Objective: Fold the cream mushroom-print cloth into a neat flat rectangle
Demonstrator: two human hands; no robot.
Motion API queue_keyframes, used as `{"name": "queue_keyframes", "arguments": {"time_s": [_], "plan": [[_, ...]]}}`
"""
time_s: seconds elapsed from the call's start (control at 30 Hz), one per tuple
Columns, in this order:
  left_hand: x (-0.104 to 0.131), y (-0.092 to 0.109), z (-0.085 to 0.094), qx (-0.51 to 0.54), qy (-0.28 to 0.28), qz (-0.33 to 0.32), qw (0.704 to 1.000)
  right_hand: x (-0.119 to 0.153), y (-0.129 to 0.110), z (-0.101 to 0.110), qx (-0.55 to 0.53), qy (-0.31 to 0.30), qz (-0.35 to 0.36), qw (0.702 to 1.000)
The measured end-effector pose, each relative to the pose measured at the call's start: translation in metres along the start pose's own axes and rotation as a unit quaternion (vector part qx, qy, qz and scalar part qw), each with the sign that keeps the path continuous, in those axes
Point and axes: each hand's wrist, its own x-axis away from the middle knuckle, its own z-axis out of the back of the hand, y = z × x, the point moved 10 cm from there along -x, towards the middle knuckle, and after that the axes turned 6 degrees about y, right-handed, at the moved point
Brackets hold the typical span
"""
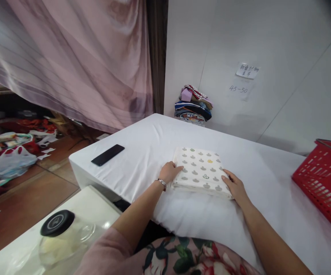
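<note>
A folded white cloth (201,168) with rows of grey duck-like prints and a few green and yellow ones lies flat on the white-covered table (150,152). My left hand (170,172), with a metal band at the wrist, grips its left edge, thumb on top. On the opposite edge, my right hand (235,187) holds the cloth near its right front corner, its thumb also on top. The fingertips of both hands are partly hidden at the edges of the fabric.
A black phone (108,154) lies at the table's left. A red basket (322,183) stands on the right. Folded clothes (194,105) are stacked against the wall. On a lower white surface (87,202) is a clear jar with a black lid (57,222). A pink curtain (96,57) hangs behind.
</note>
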Motion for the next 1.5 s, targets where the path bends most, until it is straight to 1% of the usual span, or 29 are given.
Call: {"name": "queue_keyframes", "arguments": {"time_s": [0.17, 0.3, 0.4, 0.53, 0.67, 0.77, 0.83, 0.87, 0.97, 1.03, 1.1, 1.2, 1.27, 1.33, 1.4, 1.43, 1.5], "plan": [[0.003, 0.003, 0.007, 0.026, 0.026, -0.004, 0.999, 0.000, -0.001, 0.000, -0.002, 0.001, -0.002, 1.000], [0.004, -0.008, 0.010, 0.059, 0.045, 0.025, 0.997, 0.001, -0.003, 0.001, 0.013, 0.003, 0.003, 1.000], [0.002, -0.011, 0.011, 0.065, 0.059, 0.020, 0.996, 0.001, -0.004, 0.001, 0.014, 0.007, 0.013, 1.000], [0.000, -0.014, 0.008, 0.070, 0.063, 0.017, 0.995, 0.000, -0.002, 0.000, 0.013, 0.008, 0.015, 1.000], [-0.002, -0.017, 0.005, 0.101, 0.057, 0.023, 0.993, -0.001, 0.000, -0.002, 0.014, -0.002, 0.019, 1.000], [-0.002, -0.019, 0.003, 0.121, 0.055, 0.028, 0.991, -0.003, 0.001, -0.002, 0.034, -0.008, 0.024, 0.999], [0.000, -0.020, 0.004, 0.130, 0.061, 0.031, 0.989, -0.004, -0.008, -0.001, 0.056, -0.009, 0.052, 0.997], [0.001, -0.020, 0.004, 0.133, 0.065, 0.031, 0.989, -0.004, -0.016, -0.001, 0.068, -0.007, 0.078, 0.995], [0.006, -0.017, 0.008, 0.124, 0.085, 0.023, 0.988, 0.001, -0.053, -0.009, 0.096, -0.013, 0.158, 0.983], [0.009, -0.016, 0.010, 0.111, 0.100, 0.018, 0.989, 0.005, -0.078, -0.025, 0.104, -0.047, 0.183, 0.976], [0.011, -0.015, 0.010, 0.100, 0.111, 0.016, 0.989, 0.008, -0.105, -0.050, 0.115, -0.099, 0.211, 0.966], [0.013, -0.014, 0.011, 0.084, 0.124, 0.002, 0.989, 0.014, -0.144, -0.096, 0.154, -0.151, 0.280, 0.935], [0.013, -0.013, 0.011, 0.067, 0.132, -0.015, 0.989, 0.019, -0.162, -0.129, 0.194, -0.168, 0.325, 0.910], [0.013, -0.014, 0.011, 0.052, 0.142, -0.025, 0.988, 0.027, -0.167, -0.165, 0.245, -0.195, 0.357, 0.880], [0.012, -0.017, 0.011, 0.050, 0.150, -0.027, 0.987, 0.038, -0.159, -0.196, 0.289, -0.240, 0.369, 0.850], [0.011, -0.018, 0.011, 0.054, 0.152, -0.026, 0.987, 0.043, -0.153, -0.208, 0.304, -0.258, 0.371, 0.838], [0.011, -0.020, 0.010, 0.062, 0.149, -0.027, 0.986, 0.049, -0.143, -0.221, 0.320, -0.283, 0.370, 0.825]]}}
